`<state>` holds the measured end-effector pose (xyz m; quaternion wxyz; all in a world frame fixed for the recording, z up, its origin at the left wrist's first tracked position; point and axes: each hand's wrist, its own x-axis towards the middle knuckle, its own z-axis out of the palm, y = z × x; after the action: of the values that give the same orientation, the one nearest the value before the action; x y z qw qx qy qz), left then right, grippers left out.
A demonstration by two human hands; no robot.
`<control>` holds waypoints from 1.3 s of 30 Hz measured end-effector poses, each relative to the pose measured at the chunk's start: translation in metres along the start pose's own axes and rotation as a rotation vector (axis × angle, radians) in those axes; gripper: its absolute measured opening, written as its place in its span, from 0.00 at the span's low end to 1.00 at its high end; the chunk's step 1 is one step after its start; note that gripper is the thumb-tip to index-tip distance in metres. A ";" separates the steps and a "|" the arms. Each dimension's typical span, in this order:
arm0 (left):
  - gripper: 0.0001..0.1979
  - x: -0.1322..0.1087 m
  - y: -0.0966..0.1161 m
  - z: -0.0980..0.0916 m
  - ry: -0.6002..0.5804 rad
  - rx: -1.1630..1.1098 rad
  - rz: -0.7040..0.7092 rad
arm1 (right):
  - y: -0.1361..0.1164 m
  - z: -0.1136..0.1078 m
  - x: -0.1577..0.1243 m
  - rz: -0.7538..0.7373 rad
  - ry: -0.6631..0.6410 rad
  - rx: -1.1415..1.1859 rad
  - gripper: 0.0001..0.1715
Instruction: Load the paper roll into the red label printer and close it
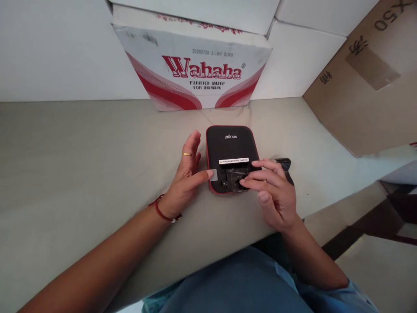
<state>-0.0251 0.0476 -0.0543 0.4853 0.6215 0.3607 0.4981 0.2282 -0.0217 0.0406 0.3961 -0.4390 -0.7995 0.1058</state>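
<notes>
A black label printer (228, 148) with a red edge lies flat on the table, with white lettering on its lid. Across its middle runs a white warning strip (233, 161), and nearer me sits a dark, shiny film-like patch (233, 179). My left hand (189, 174) is at the printer's left side, thumb on a small grey sticker (213, 175) at the corner, fingers stretched out and apart. My right hand (273, 189) lies over the right front corner, fingers spread, fingertips touching the shiny patch and the printer's top. Behind it, a black object (284, 163) is partly hidden.
A white and red Wahaha water carton (202, 74) stands at the back of the table (81, 165). Other white boxes (302, 56) surround it. To the right is a brown cardboard box (368, 87). The table's front edge runs just before my body.
</notes>
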 end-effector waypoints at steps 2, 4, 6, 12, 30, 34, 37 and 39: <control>0.51 0.000 -0.005 0.001 -0.017 -0.055 -0.034 | 0.000 0.001 -0.009 -0.034 0.011 -0.019 0.23; 0.52 0.000 -0.006 0.004 -0.005 -0.081 -0.044 | 0.001 0.003 -0.015 -0.073 0.027 -0.024 0.19; 0.51 -0.002 -0.007 0.006 0.005 -0.104 -0.055 | 0.002 0.004 -0.018 -0.103 0.040 -0.030 0.18; 0.47 -0.001 -0.010 0.013 -0.012 -0.070 -0.020 | -0.001 -0.002 -0.008 -0.139 -0.021 -0.085 0.16; 0.49 0.007 -0.038 0.018 -0.028 -0.205 0.051 | 0.010 0.011 0.126 0.176 -0.757 -0.643 0.21; 0.48 0.008 -0.040 0.019 -0.038 -0.209 0.066 | 0.017 0.028 0.135 0.078 -0.819 -0.751 0.19; 0.47 0.009 -0.042 0.019 -0.032 -0.184 0.078 | 0.022 0.034 0.135 0.074 -0.841 -0.763 0.17; 0.47 0.010 -0.042 0.019 -0.030 -0.198 0.071 | 0.021 0.031 0.134 0.098 -0.830 -0.757 0.17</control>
<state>-0.0024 0.0632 -0.0923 0.5318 0.5902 0.2803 0.5388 0.1781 0.1015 0.0814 -0.1419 -0.5089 -0.8490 -0.0063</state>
